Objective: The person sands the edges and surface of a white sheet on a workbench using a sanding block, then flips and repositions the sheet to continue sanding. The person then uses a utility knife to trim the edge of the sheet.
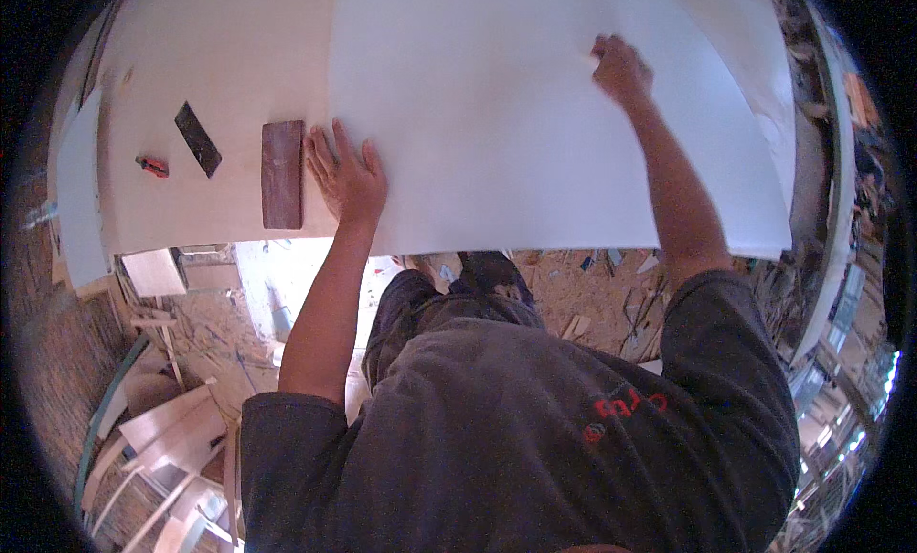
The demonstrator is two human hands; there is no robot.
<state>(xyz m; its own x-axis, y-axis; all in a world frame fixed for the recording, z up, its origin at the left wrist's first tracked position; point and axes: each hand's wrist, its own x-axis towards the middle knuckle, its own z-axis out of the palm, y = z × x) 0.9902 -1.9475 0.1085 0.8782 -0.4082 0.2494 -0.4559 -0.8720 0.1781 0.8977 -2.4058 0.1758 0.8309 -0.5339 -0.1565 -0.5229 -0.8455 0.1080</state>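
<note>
My left hand (351, 182) lies flat across the left edge of a large white sheet (497, 161), its fingers spread and nothing in it. Beside its fingertips, on the pale wooden board (215, 85), is a reddish-brown wooden block (282, 176). My right hand (623, 71) is closed over the far right part of the sheet. Whatever its fingers hold, if anything, is too small to make out. Farther left on the board lie a thin dark rectangular plate (198, 139) and a small red and black tool (153, 165), its kind unclear.
The board's near edge runs just in front of my body. Below, scraps and shavings litter the floor (592, 300). Wooden offcuts (172, 424) are piled at the lower left. A long rail (841, 171) passes along the right side, with clutter beyond it.
</note>
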